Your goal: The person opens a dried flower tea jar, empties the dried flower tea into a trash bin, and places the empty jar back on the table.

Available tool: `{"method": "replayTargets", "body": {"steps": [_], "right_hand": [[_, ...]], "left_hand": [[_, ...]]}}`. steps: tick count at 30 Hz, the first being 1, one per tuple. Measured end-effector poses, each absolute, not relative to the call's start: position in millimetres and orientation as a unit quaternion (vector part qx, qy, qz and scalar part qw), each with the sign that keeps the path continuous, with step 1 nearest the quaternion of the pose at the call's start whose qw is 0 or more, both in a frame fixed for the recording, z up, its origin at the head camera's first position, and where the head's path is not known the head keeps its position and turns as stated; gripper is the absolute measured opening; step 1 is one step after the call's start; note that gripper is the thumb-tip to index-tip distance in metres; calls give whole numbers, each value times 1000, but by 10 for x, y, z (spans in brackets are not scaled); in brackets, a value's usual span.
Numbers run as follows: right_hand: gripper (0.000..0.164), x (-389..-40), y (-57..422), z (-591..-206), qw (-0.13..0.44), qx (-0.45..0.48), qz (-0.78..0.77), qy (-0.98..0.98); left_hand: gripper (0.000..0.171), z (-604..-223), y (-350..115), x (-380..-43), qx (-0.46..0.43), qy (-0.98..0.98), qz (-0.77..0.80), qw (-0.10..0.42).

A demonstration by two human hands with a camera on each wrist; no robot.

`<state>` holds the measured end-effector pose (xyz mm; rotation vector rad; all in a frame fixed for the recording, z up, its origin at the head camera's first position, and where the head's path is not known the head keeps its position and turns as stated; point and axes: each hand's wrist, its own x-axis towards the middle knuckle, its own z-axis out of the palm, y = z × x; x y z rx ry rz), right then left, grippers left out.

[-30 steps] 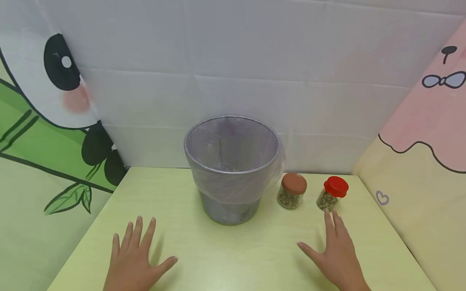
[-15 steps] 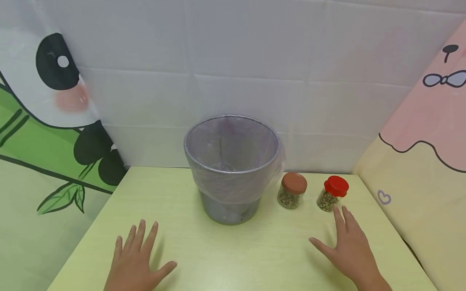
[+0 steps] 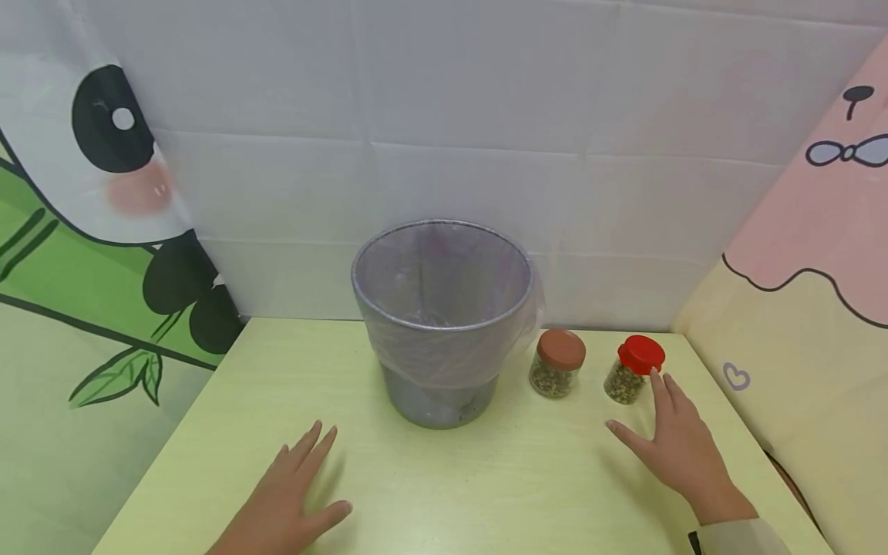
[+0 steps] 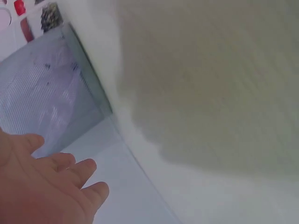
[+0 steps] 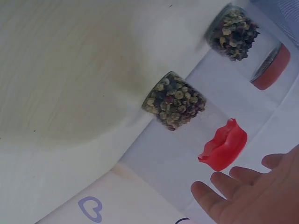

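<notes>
My right hand [image 3: 683,455] reaches toward a small glass jar with a red lid [image 3: 641,354]; its fingers are extended, and in the right wrist view they are close to the red lid [image 5: 224,147]. Dried bits, like small buds, fill the lower part of that jar [image 5: 175,102]. To its left stands a second glass jar with a brown lid [image 3: 560,351], holding similar contents. Over the front left of the table, my left hand [image 3: 280,493] has its fingers straight and thumb spread, holding nothing. A grey bin [image 3: 437,401] with a clear plastic liner stands between and beyond the hands.
The pale yellow table [image 3: 472,493] meets a white cloth backdrop [image 3: 465,100] behind the bin. Printed cloths hang along both sides, a green-and-white one [image 3: 90,277] at left and a pink-and-cream one [image 3: 819,247] at right.
My right hand has moved right and forward, nearer the red-lidded jar, and its sleeve has come into view. My left hand has shifted slightly right and turned. Bin and jars stay put.
</notes>
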<state>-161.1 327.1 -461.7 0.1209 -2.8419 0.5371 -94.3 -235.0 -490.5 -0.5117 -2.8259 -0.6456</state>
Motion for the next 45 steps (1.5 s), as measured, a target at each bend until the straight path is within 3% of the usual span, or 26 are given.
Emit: {"method": "replayTargets", "body": {"steps": [3,9,16,21,36,45], "right_hand": [[117,-1660,3306,-4623,115,34,191,-974],[119,-1760,3354,-4601,98,17,206,-974],[123,-1863,3400,-4623,51,-18,233,-971],[125,-1963,3448,-4633,32,-33,259,-965],[131,-2276,3692,-4694,-17,-60,322,-945],[127,-2358,3743,-4763,-31,-39,402,-914]], "left_hand": [[90,-4818,-2332,-971,-161,-955,-244,54],[89,-4561,-2338,-1109,-155,-948,-277,23],[88,-4262,-2280,-1272,-120,-926,-350,-78],[88,-4069,-2252,-1454,-93,-920,-366,-109],[81,-3544,-2225,-1905,-111,-914,-381,-79],[81,-3401,-2577,-2248,-54,-900,-432,-29]]}}
